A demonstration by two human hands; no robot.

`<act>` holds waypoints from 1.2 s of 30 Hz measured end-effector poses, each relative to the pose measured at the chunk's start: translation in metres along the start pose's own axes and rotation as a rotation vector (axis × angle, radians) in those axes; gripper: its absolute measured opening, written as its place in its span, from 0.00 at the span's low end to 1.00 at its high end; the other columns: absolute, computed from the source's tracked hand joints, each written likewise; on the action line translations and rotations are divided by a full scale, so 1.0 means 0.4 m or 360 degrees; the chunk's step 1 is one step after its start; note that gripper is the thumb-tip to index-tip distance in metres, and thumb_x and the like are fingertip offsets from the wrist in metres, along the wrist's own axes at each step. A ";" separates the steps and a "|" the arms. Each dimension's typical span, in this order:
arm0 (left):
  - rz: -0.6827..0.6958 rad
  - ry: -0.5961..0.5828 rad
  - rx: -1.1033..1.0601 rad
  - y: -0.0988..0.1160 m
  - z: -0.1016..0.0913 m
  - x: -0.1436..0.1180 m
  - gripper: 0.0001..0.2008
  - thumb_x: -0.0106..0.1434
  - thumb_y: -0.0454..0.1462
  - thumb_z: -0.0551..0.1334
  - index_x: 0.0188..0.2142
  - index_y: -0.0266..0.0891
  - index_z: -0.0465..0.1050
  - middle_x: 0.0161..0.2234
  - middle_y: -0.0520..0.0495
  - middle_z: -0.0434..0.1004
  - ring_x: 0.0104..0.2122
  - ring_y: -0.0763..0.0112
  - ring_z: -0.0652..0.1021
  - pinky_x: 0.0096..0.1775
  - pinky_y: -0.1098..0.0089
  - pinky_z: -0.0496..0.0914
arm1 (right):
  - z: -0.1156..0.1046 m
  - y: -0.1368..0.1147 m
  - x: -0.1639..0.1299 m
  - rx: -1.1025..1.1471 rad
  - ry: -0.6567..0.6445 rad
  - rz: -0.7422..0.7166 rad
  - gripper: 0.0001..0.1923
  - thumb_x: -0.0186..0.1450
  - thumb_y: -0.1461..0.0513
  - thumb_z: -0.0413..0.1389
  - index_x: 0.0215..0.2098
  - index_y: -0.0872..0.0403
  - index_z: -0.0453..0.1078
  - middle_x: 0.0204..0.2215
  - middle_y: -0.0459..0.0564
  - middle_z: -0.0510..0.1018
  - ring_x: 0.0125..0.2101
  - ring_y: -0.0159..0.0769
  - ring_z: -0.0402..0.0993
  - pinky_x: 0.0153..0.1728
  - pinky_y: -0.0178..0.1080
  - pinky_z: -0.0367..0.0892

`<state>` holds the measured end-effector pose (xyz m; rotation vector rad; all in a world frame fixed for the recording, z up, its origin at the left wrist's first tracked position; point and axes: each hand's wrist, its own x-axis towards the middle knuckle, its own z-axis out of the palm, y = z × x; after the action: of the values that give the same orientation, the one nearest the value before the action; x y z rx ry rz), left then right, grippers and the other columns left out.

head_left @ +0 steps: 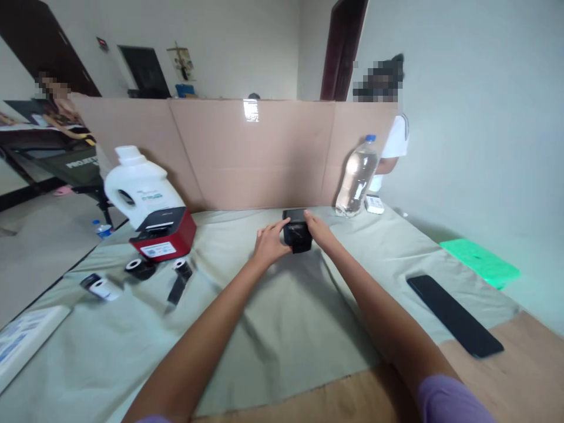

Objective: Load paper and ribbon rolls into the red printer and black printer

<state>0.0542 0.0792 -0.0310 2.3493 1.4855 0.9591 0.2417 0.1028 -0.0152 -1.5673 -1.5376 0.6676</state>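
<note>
Pale green cloth (282,329) covers the table before a cardboard screen (247,153), and far across it sits a small black box (298,232), glossy and cube-like. The left hand (269,244) and right hand (318,230) clasp its sides. Squeezing evenly from both sides should keep it level.

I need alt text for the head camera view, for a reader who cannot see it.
Both hands, left hand and right hand, grip a small black box on a cloth-covered table. A red label printer sits left, a phone right.
</note>
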 end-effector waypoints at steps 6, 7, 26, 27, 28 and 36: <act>0.0235 -0.0196 -0.0017 0.118 0.182 0.216 0.41 0.52 0.44 0.70 0.65 0.50 0.63 0.61 0.47 0.74 0.62 0.57 0.70 0.62 0.57 0.59 | -0.162 0.156 0.099 -0.0076 0.0338 0.0153 0.33 0.72 0.42 0.41 0.60 0.53 0.70 0.60 0.59 0.74 0.63 0.51 0.65 0.65 0.54 0.55; 0.0258 -0.0231 -0.0016 0.128 0.213 0.232 0.40 0.52 0.44 0.70 0.65 0.49 0.64 0.61 0.47 0.74 0.62 0.57 0.69 0.62 0.57 0.59 | -0.174 0.184 0.108 -0.0081 0.0386 0.0213 0.33 0.72 0.42 0.41 0.60 0.52 0.71 0.59 0.60 0.74 0.63 0.51 0.65 0.65 0.54 0.55; 0.0187 -0.0489 0.0025 0.181 0.310 0.225 0.40 0.61 0.47 0.66 0.70 0.52 0.54 0.63 0.42 0.72 0.65 0.52 0.66 0.61 0.49 0.58 | -0.258 0.315 0.122 -0.0313 0.0649 0.0332 0.31 0.71 0.46 0.41 0.53 0.55 0.76 0.52 0.62 0.75 0.58 0.52 0.65 0.62 0.56 0.56; 0.0193 -0.0466 0.0013 0.171 0.269 0.219 0.39 0.62 0.47 0.65 0.71 0.52 0.53 0.62 0.43 0.72 0.66 0.53 0.65 0.62 0.48 0.57 | -0.261 0.297 0.119 -0.0399 0.0747 0.0307 0.31 0.70 0.46 0.42 0.55 0.55 0.75 0.54 0.64 0.73 0.59 0.55 0.65 0.61 0.59 0.56; 0.0188 -0.0417 0.0003 0.158 0.216 0.211 0.38 0.64 0.46 0.64 0.71 0.53 0.53 0.63 0.44 0.72 0.66 0.53 0.65 0.63 0.48 0.56 | -0.261 0.272 0.115 -0.0480 0.0845 0.0258 0.30 0.69 0.46 0.44 0.57 0.55 0.74 0.57 0.64 0.71 0.59 0.57 0.64 0.60 0.63 0.56; -0.0202 0.0528 0.0161 -0.156 -0.411 0.011 0.27 0.66 0.44 0.62 0.64 0.46 0.66 0.61 0.46 0.73 0.61 0.58 0.72 0.64 0.55 0.58 | 0.042 -0.060 0.030 -0.0227 -0.0088 -0.0710 0.22 0.66 0.49 0.53 0.52 0.52 0.75 0.47 0.59 0.79 0.45 0.48 0.76 0.44 0.50 0.72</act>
<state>-0.0919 0.0854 0.0669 2.2083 1.8170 1.3182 0.2160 0.1157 -0.0018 -1.2466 -1.9290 0.3572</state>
